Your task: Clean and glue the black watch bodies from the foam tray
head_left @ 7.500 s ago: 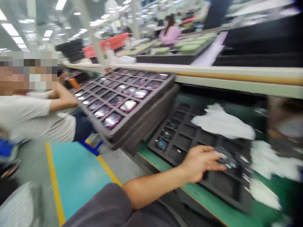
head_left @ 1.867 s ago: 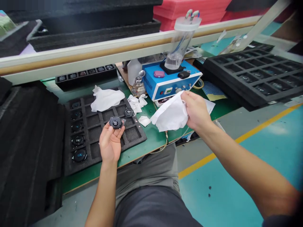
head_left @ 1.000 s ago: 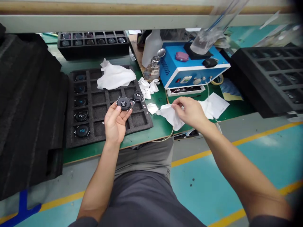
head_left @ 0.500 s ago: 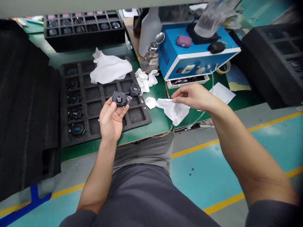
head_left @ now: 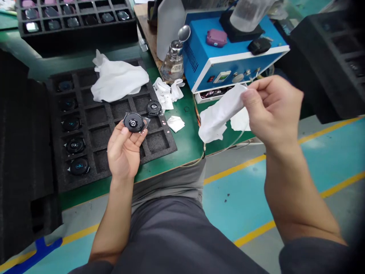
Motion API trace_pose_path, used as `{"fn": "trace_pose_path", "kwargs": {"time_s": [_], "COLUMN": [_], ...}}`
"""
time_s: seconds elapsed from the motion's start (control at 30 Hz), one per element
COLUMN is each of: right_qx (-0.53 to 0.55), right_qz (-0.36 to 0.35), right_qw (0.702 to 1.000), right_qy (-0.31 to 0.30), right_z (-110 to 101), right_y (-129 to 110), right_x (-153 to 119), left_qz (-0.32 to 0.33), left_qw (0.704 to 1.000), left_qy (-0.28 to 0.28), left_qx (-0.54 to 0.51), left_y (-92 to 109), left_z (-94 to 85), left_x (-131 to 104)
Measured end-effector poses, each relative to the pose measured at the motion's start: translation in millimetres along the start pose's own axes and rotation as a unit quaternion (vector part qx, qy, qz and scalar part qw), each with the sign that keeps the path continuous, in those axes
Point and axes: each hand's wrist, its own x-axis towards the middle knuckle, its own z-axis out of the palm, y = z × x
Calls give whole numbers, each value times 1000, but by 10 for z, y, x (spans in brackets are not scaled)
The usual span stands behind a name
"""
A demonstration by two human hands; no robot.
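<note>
My left hand (head_left: pixel 124 154) holds a round black watch body (head_left: pixel 133 122) with its sensor side up, above the black foam tray (head_left: pixel 134 158). Clear film sticks out from the watch's right edge. Pinched in my right hand (head_left: pixel 273 110) is a white wipe (head_left: pixel 221 112), hanging to the left over the table's front part. Another watch body (head_left: pixel 154 108) lies in the tray's right column. Several more, such as the watch body (head_left: pixel 78 166), fill the tray's left column. A larger white cloth (head_left: pixel 119 80) covers some of the far compartments.
Crumpled wipes (head_left: pixel 164 93) and a small folded wipe (head_left: pixel 176 123) lie right of the tray. Behind them stand a glass bottle (head_left: pixel 172 64) and a blue machine (head_left: pixel 196 49) with a thin hose. Foam boxes (head_left: pixel 76 34) hold more watch pieces at the back.
My right hand has lifted the white wipe up off the table and apart from the small folded one. My left hand still holds the watch body. The view has shifted slightly.
</note>
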Motion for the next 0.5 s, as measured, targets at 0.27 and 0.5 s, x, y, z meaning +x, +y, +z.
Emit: {"fn": "trace_pose_path", "kwargs": {"time_s": [0.27, 0.5], "right_qx": [-163, -221], "right_qz": [-85, 74], "right_qw": [983, 966], "right_qy": [10, -114], "right_z": [-249, -29], "right_y": [-358, 565], "right_x": [215, 316], "left_qz": [10, 9], "left_qw": [1000, 1000], "left_qy": [-15, -16], "left_qx": [-2, -3], "left_y": [-8, 13], "left_z": [-4, 20], "left_x": [12, -4]}}
